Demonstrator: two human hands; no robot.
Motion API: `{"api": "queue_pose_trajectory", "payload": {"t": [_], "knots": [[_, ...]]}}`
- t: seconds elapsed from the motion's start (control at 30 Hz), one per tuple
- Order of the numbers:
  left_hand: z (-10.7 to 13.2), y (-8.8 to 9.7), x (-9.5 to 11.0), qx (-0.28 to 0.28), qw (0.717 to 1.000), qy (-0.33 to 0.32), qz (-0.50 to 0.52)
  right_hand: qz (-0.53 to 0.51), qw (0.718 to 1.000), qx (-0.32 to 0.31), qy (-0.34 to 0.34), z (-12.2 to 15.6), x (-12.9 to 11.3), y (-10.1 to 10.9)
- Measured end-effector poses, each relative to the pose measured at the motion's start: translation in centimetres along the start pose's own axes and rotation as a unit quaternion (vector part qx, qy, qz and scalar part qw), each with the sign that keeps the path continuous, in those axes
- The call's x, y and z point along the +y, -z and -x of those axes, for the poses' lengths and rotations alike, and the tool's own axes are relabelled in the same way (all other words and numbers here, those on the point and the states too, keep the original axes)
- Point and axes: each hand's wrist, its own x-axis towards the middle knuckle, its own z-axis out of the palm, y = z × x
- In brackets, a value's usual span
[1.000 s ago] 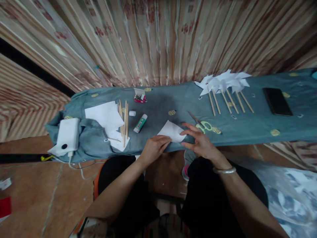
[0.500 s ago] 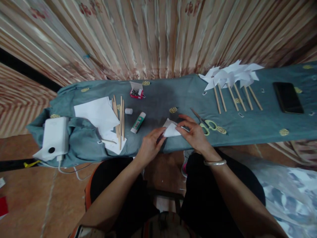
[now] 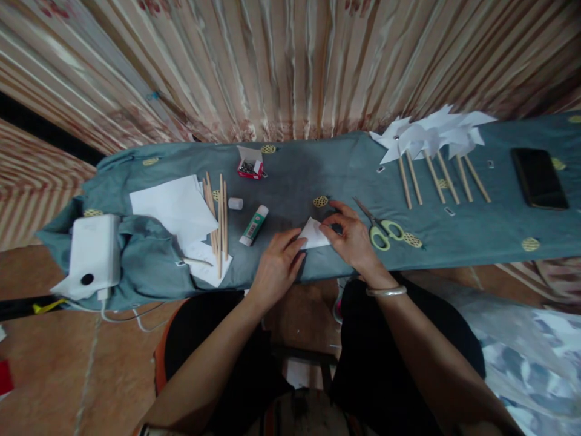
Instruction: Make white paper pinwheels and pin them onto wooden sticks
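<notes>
A small white piece of folded paper (image 3: pixel 313 235), triangular in outline, lies at the front of the cloth-covered table between my hands. My left hand (image 3: pixel 280 260) pinches its left corner between thumb and fingers. On the paper's right side, my right hand (image 3: pixel 350 237) grips the edge with thumb and index finger, its other fingers curled above. Just right of that hand are scissors (image 3: pixel 380 229) with light green handles, blades pointing away. To the left of the paper rests a green and white glue stick (image 3: pixel 253 226), with its white cap (image 3: pixel 235 203) lying apart from it.
White paper sheets (image 3: pixel 170 203) and several wooden sticks (image 3: pixel 220 224) lie on the left, near a white power bank (image 3: pixel 94 254) with a cable. A red box (image 3: pixel 250 165) of small metal pins stands open behind. Several paper pinwheels (image 3: pixel 431 138) and a black phone (image 3: pixel 538 178) are on the right.
The paper's flap now lies flatter and the outline is a smaller triangle. My left fingers have moved slightly up and over its left corner. The whole view has shifted a little.
</notes>
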Motion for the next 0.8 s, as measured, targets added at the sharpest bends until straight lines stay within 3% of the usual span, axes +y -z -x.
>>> {"api": "queue_pose_trajectory", "payload": {"t": [0.1, 0.27, 0.8], "knots": [[0.0, -0.1, 0.7, -0.001, 0.999, -0.03, -0.035, 0.021, 1.0, -0.001, 0.005, 0.0, -0.1, -0.1], [0.5, -0.9, 1.4, -0.047, 0.996, -0.067, -0.041, 0.04, 0.999, 0.009, 0.016, -0.1, -0.2, -0.3], [0.8, -1.5, 1.2, -0.084, 0.994, -0.052, -0.047, 0.081, 0.996, 0.01, 0.018, 0.1, -0.7, -0.6]]}}
